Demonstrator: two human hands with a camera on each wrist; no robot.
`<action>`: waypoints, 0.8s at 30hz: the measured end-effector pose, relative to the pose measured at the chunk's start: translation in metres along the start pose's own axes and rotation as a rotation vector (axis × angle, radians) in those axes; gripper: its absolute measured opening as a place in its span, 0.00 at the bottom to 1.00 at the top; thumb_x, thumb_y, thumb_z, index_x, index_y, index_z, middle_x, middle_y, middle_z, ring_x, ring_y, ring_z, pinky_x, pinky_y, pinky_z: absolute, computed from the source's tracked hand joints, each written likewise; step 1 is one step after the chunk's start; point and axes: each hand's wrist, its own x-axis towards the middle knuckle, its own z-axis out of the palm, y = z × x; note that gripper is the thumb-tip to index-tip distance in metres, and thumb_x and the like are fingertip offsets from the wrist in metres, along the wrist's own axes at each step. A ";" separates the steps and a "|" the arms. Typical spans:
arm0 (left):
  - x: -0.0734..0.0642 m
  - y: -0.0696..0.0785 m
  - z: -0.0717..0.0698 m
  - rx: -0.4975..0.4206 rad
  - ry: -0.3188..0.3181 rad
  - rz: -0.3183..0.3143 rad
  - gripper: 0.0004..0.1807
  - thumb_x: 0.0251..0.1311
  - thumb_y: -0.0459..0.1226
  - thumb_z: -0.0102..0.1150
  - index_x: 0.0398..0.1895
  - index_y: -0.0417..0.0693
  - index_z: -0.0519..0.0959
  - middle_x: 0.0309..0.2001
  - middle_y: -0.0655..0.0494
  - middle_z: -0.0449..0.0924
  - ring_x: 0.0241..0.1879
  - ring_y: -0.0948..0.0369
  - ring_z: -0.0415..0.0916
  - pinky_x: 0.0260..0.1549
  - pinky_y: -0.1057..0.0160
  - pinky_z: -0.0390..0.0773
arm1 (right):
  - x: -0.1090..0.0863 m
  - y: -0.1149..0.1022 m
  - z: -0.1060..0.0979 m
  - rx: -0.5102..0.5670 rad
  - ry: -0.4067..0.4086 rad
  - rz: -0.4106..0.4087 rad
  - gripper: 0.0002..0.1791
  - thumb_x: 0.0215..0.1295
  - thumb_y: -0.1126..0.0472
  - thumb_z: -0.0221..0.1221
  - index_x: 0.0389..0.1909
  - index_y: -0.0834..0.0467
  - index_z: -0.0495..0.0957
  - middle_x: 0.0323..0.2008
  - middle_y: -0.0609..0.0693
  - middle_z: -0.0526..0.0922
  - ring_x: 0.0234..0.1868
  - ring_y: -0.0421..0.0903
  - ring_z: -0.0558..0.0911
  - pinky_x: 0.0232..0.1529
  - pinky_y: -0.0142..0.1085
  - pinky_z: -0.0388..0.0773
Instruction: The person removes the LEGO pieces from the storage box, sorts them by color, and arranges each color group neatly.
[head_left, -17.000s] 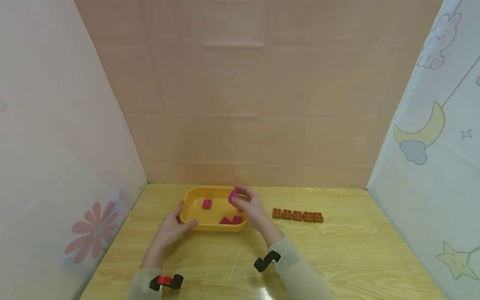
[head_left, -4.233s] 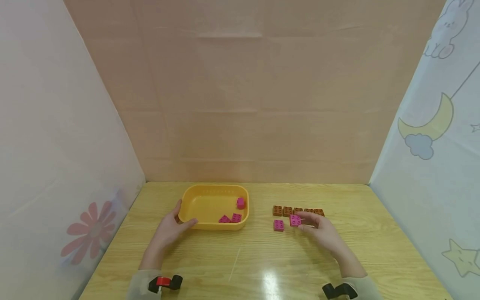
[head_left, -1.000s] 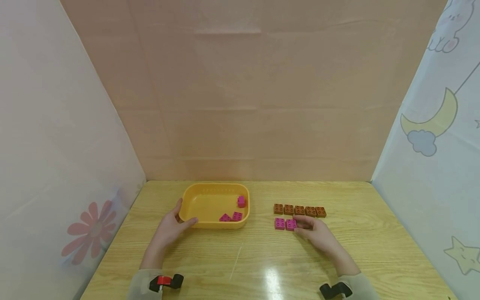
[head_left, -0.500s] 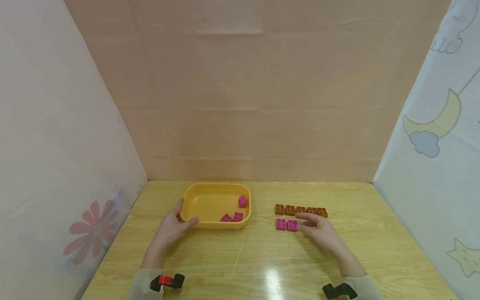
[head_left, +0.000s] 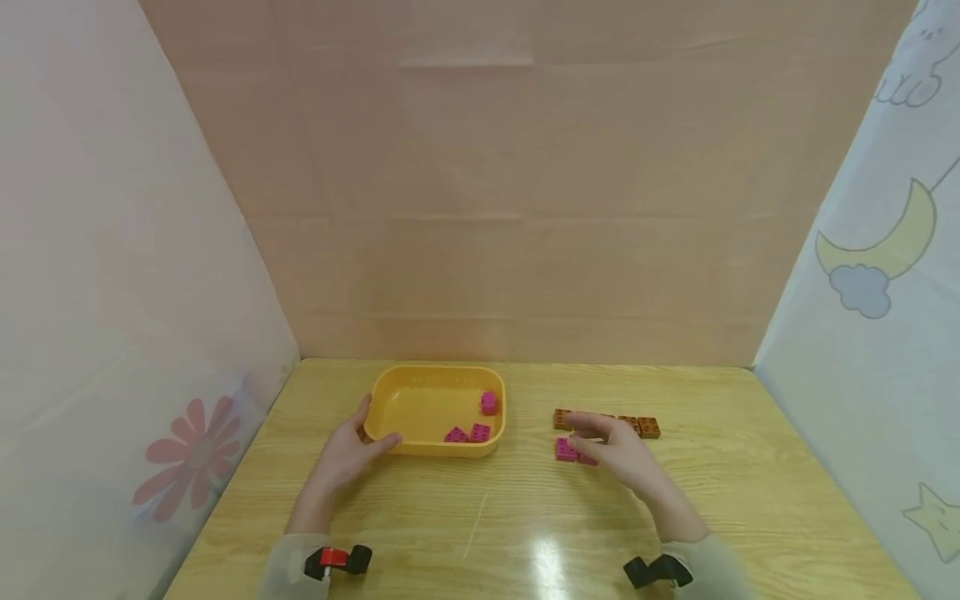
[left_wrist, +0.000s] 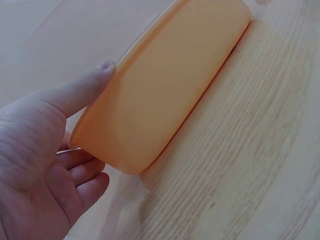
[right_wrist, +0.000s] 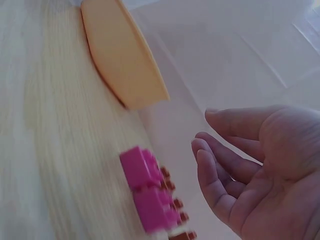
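My left hand (head_left: 347, 451) holds the left end of a yellow plastic tray (head_left: 435, 451), thumb on the near rim and fingers around its end. Three pink toy building bricks lie in the tray's right part: one on its side (head_left: 489, 404), and two (head_left: 481, 432) by the near wall. My right hand (head_left: 621, 452) is above the table with nothing in its loosely bent fingers. Below it two pink bricks (head_left: 566, 450) stand side by side, apart from the fingers in the right wrist view. Behind them runs a row of several brown bricks (head_left: 649, 427), partly hidden by the hand.
The wooden table (head_left: 480, 517) meets a tan backdrop (head_left: 517, 250) along its far edge. White printed sheets stand on the left (head_left: 135, 292) and right (head_left: 862, 375). Light reflects off the near tabletop.
My right hand set a second pink brick beside the first, let go, then lifted and moved left over the pair. The left hand has stayed on the tray.
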 end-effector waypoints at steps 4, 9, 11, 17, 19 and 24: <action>-0.001 0.000 0.000 -0.003 0.000 -0.002 0.61 0.66 0.50 0.76 0.87 0.37 0.43 0.86 0.40 0.44 0.81 0.42 0.54 0.77 0.45 0.60 | 0.016 -0.012 0.018 0.033 -0.031 -0.036 0.23 0.76 0.60 0.66 0.69 0.59 0.81 0.66 0.63 0.81 0.57 0.52 0.84 0.48 0.36 0.86; -0.001 0.000 0.000 -0.001 -0.002 -0.004 0.62 0.66 0.50 0.76 0.87 0.37 0.43 0.85 0.39 0.45 0.80 0.41 0.55 0.76 0.44 0.62 | 0.042 -0.030 0.046 0.054 -0.087 -0.080 0.22 0.77 0.58 0.66 0.68 0.58 0.82 0.64 0.62 0.83 0.46 0.50 0.86 0.29 0.34 0.82; -0.001 0.000 0.001 -0.002 -0.001 -0.006 0.62 0.66 0.50 0.76 0.87 0.37 0.43 0.85 0.39 0.45 0.80 0.41 0.55 0.76 0.44 0.62 | 0.052 -0.038 0.058 0.059 -0.119 -0.106 0.22 0.77 0.58 0.66 0.68 0.58 0.82 0.62 0.62 0.84 0.47 0.50 0.86 0.34 0.34 0.84; -0.001 0.001 0.000 -0.011 0.002 -0.010 0.61 0.66 0.50 0.76 0.87 0.38 0.43 0.86 0.40 0.45 0.81 0.43 0.53 0.77 0.45 0.61 | 0.084 -0.055 0.093 0.012 -0.220 -0.187 0.22 0.76 0.60 0.65 0.67 0.61 0.82 0.62 0.62 0.85 0.58 0.51 0.85 0.56 0.41 0.85; -0.001 0.001 -0.001 -0.009 0.001 -0.008 0.62 0.66 0.50 0.76 0.87 0.38 0.43 0.86 0.39 0.45 0.81 0.42 0.53 0.76 0.45 0.61 | 0.095 -0.058 0.102 -0.024 -0.250 -0.191 0.22 0.76 0.61 0.65 0.67 0.62 0.82 0.62 0.60 0.85 0.58 0.50 0.85 0.56 0.41 0.86; -0.001 0.000 0.000 0.003 0.004 -0.012 0.62 0.66 0.52 0.75 0.87 0.37 0.44 0.85 0.39 0.46 0.81 0.42 0.54 0.77 0.44 0.61 | 0.116 -0.063 0.117 -0.119 -0.320 -0.186 0.21 0.74 0.68 0.64 0.65 0.64 0.82 0.61 0.60 0.86 0.58 0.52 0.86 0.55 0.41 0.86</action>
